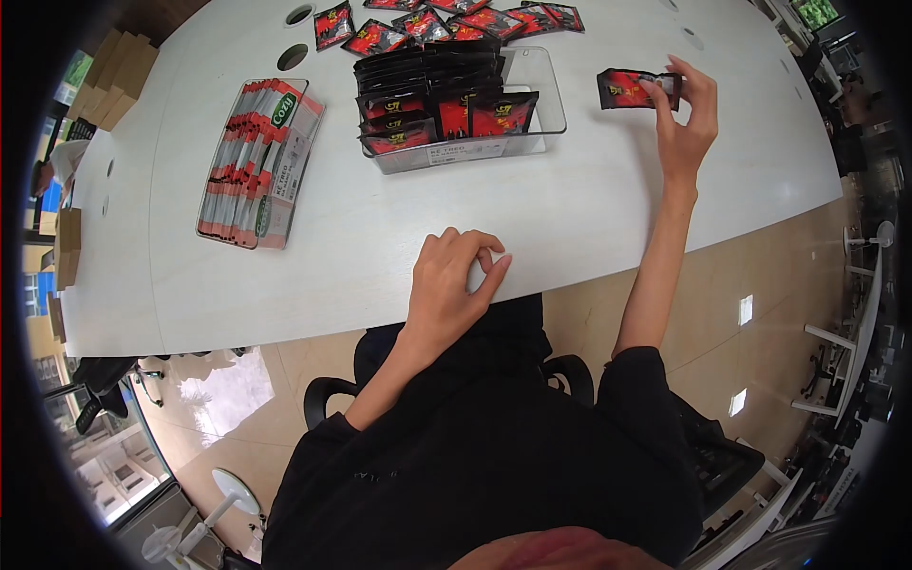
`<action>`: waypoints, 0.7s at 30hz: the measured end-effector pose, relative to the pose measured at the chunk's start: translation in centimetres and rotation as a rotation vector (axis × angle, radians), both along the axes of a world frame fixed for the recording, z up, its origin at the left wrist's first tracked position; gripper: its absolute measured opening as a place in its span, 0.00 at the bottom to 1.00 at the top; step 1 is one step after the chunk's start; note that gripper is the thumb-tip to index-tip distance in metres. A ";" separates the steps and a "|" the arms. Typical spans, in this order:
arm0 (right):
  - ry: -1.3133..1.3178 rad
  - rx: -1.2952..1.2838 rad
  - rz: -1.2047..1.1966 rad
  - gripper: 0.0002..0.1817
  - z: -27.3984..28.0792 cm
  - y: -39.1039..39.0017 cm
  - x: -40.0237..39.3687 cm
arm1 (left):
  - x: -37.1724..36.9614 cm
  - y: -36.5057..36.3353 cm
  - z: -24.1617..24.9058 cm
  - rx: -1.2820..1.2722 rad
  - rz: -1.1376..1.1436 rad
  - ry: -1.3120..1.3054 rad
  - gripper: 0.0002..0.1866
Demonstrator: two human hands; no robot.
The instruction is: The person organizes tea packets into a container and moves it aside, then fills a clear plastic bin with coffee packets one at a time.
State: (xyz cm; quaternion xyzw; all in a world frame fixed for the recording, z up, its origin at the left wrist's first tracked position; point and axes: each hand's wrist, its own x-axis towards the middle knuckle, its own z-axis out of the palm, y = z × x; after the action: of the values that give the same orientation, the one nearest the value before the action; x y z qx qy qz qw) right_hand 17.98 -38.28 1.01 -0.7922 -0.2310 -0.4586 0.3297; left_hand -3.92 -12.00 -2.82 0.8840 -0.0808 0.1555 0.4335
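Observation:
My right hand (686, 123) pinches the right end of a black and red coffee sachet (625, 90) between thumb and fingers, at the right side of the table. My left hand (448, 277) rests near the table's front edge, fingers curled in and the thumb tip close to the index fingertip; nothing shows in it. Beyond it stands a clear plastic bin (551, 104) packed with upright black and red sachets (502, 115), some marked G7. Several loose sachets (418, 24) of the same kind lie scattered behind that bin.
To the left, a second clear bin (302, 142) holds a row of red and white Cozy packets (249, 161). Round cable holes (293, 57) pierce the white table (361, 209). Cardboard boxes (114, 81) are stacked past its left edge. A black chair (328, 391) is under me.

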 end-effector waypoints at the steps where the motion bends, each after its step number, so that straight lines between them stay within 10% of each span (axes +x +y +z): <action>1: 0.001 -0.001 -0.001 0.23 0.0 0.2 -0.1 | 0.0 0.0 0.0 0.006 -0.003 -0.005 0.07; 6: 0.235 -0.373 0.018 0.23 -0.7 0.3 -0.2 | -0.1 -0.1 0.1 0.002 -0.001 0.000 0.07; 12: 0.299 -0.029 0.090 0.21 -0.2 1.2 -0.8 | -0.1 -0.1 0.1 -0.003 -0.001 -0.007 0.08; 21: 0.645 -0.229 -0.106 0.14 -1.2 -0.3 -1.3 | -0.1 0.2 -0.2 -0.007 -0.009 -0.015 0.08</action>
State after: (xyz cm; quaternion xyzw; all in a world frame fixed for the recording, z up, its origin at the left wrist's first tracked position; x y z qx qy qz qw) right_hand 16.66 -38.60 -0.18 -0.9391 -0.1235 -0.1721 0.2706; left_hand -3.99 -11.82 -3.00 0.8808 -0.0875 0.1607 0.4367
